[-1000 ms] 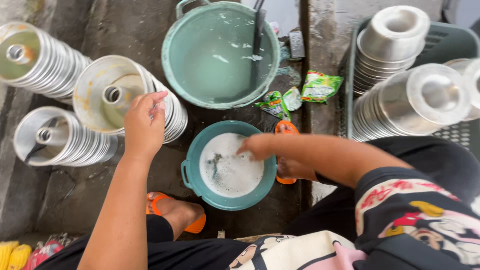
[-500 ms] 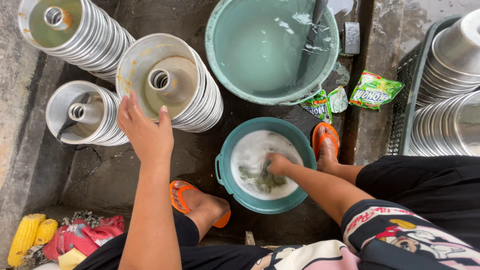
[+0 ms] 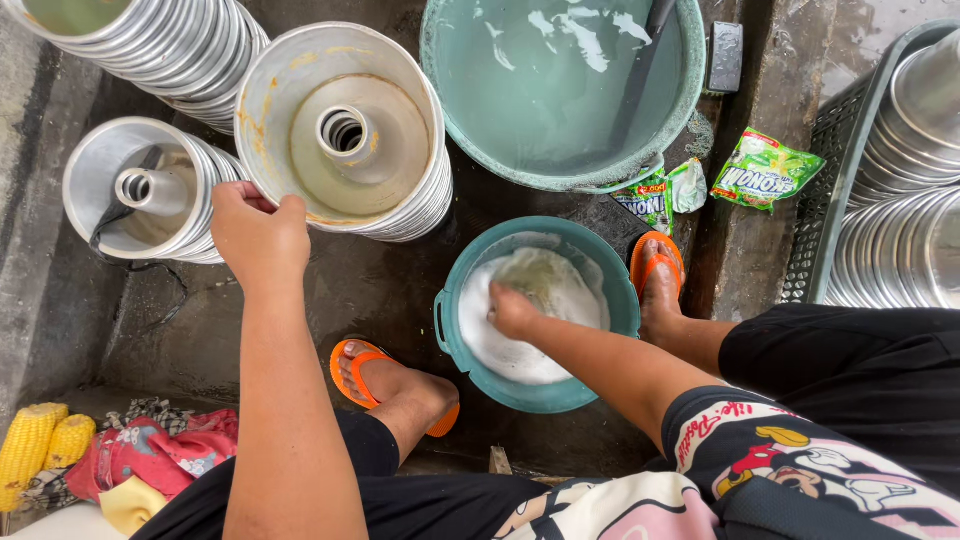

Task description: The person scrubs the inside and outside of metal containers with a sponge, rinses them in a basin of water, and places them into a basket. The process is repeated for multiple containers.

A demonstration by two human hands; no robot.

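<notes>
My left hand (image 3: 258,233) grips the lower rim of the top tube cake pan (image 3: 340,130), a round metal mould lying on its side on a stack of the same. My right hand (image 3: 512,311) is closed in the white foamy water of a small teal basin (image 3: 445,320) between my feet; what it holds under the foam is hidden. A second stack of tube pans (image 3: 140,190) lies just left of my left hand.
A large teal tub (image 3: 560,90) of soapy water stands behind the basin. More metal pans fill a grey crate (image 3: 830,210) at right and a stack (image 3: 150,40) at top left. Green sachets (image 3: 765,170) lie on the wet concrete. Corn cobs (image 3: 40,440) and cloth at bottom left.
My left hand has closed its fingers onto the rim of the near tube pan. My right hand stays in the foamy basin. The view has moved closer.
</notes>
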